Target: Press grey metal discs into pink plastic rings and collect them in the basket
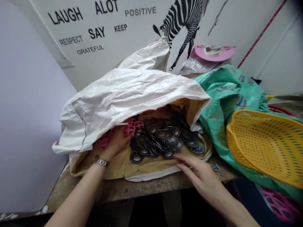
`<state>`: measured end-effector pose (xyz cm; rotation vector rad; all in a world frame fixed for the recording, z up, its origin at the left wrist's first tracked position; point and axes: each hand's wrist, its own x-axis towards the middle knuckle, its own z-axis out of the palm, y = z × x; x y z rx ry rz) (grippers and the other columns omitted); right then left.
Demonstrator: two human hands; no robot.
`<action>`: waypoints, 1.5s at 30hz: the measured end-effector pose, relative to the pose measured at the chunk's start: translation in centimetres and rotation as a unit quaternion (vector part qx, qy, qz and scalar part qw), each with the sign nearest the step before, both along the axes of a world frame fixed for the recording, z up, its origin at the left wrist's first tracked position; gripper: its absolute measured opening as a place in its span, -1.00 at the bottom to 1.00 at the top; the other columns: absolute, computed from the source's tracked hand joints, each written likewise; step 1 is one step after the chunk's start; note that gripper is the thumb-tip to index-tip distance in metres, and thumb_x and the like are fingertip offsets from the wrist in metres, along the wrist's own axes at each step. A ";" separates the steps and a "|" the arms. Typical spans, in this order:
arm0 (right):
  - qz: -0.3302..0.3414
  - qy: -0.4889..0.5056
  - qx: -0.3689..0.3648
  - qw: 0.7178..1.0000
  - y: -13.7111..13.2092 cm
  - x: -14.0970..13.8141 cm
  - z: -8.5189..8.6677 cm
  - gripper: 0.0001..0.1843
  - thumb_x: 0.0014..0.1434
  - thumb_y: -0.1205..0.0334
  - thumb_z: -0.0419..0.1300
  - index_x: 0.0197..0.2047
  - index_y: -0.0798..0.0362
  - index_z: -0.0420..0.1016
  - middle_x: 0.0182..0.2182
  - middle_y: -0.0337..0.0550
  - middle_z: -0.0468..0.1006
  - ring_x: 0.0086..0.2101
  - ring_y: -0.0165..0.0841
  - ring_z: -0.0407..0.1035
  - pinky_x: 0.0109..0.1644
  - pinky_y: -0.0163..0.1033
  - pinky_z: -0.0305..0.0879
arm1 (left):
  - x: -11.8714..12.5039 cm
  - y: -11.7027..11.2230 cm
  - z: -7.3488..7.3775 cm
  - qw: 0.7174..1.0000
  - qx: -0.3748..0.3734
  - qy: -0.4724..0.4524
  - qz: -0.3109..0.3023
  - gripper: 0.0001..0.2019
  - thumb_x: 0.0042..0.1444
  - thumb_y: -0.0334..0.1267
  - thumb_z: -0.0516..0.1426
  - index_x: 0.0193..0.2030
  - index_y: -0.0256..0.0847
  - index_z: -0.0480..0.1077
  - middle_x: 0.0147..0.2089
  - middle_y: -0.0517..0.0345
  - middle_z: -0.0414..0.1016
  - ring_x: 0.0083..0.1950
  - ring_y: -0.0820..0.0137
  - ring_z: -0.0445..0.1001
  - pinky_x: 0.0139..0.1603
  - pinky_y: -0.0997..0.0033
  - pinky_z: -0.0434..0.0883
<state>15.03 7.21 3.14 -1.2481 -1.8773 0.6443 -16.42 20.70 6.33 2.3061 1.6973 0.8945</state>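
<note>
A big white woven sack [132, 88] lies on its side, its tan inner lining [113, 167] spread at the mouth. Inside is a heap of dark grey, round slotted discs [156, 142]. Pink spoked plastic wheels [133, 126] lie left of the discs, and more pink pieces [104, 140] sit further left. My left hand [118, 140], with a metal watch band at its wrist, reaches into the mouth against the pink wheels; its fingers are blurred and partly hidden. My right hand [196, 167] is at the heap's front edge, its fingers extended and apart, holding nothing visible.
A yellow perforated basket [267, 142] stands at the right on a green plastic sack [220, 126]. Small metal pieces [216, 168] lie on the worn table edge [146, 189]. A pale panel [28, 110] rises at the left. A pink visor [214, 53] rests at the back.
</note>
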 end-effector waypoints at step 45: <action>0.010 0.394 -0.286 0.874 0.4 -3.2 0.4 -0.53 -0.07 -0.19 0.37 -0.43 0.05 0.39 -0.53 -0.31 0.44 -0.48 -0.42 0.27 -0.39 -0.33 0.20 | 11.2 -15.6 -2.2 0.912 -0.204 -0.348 -0.077 -0.25 0.06 -0.28 0.27 0.36 -0.02 0.04 0.27 -0.08 0.27 0.13 0.17 0.44 -0.02 0.20 0.54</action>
